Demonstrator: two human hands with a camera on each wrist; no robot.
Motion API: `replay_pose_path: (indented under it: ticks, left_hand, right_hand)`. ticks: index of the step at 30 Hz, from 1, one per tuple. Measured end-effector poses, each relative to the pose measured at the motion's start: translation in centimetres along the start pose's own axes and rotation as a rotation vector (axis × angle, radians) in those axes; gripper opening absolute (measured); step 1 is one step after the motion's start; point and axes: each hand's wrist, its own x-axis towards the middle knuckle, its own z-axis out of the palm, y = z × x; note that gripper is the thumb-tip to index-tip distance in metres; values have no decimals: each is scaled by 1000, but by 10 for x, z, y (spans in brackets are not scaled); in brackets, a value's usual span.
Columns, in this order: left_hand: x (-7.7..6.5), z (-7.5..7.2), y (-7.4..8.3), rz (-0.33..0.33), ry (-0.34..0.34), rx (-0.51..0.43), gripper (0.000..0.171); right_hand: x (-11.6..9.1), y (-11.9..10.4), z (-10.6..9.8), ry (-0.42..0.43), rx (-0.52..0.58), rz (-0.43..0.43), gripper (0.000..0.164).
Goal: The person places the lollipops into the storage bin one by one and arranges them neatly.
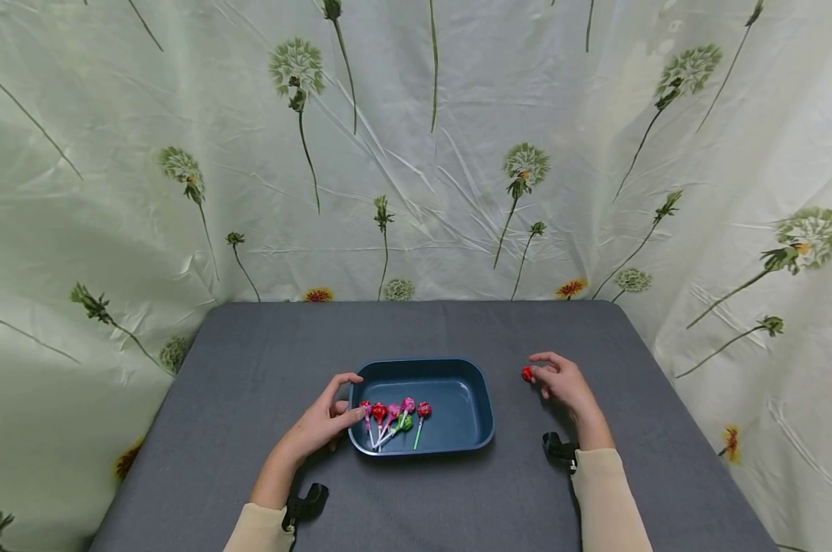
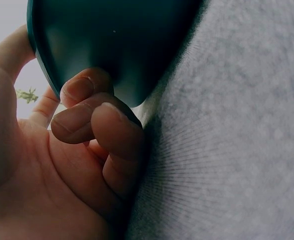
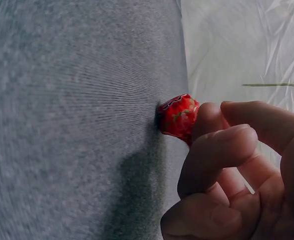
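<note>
A dark blue rectangular tray (image 1: 457, 402) sits on the grey cloth. My left hand (image 1: 317, 422) grips its left end, thumb and index finger at the rim, the other fingers curled against the outer wall in the left wrist view. Several wrapped lollipops lie in the tray's left half, among them a green one (image 1: 406, 422) and a red one (image 1: 424, 409) with a green stick. Right of the tray, my right hand (image 1: 567, 387) pinches a red lollipop (image 3: 178, 116). Its wrapped head is close to the cloth; the fingers hide its stick.
A grey cloth (image 1: 284, 337) covers the table. Behind it and at both sides hangs a pale curtain (image 1: 443, 192) printed with dandelions. Black straps with camera mounts (image 1: 308, 503) are on both wrists.
</note>
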Motion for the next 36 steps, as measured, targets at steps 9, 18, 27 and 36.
replay_pose_path:
  ticks: [9, 18, 27, 36]
  left_hand:
    - [0, 1, 0, 1, 3, 13, 60]
    - [0, 2, -1, -7, 3, -2, 59]
    - [2, 1, -3, -3, -5, 3, 59]
    - [2, 0, -3, 0, -1, 2, 60]
  right_hand:
    - [-3, 4, 5, 30, -55, 21, 37]
    - [-2, 9, 13, 82, -152, 28, 34]
    - [-5, 7, 16, 122, -204, 8, 27]
    - [-12, -6, 21, 128, -185, -26, 29]
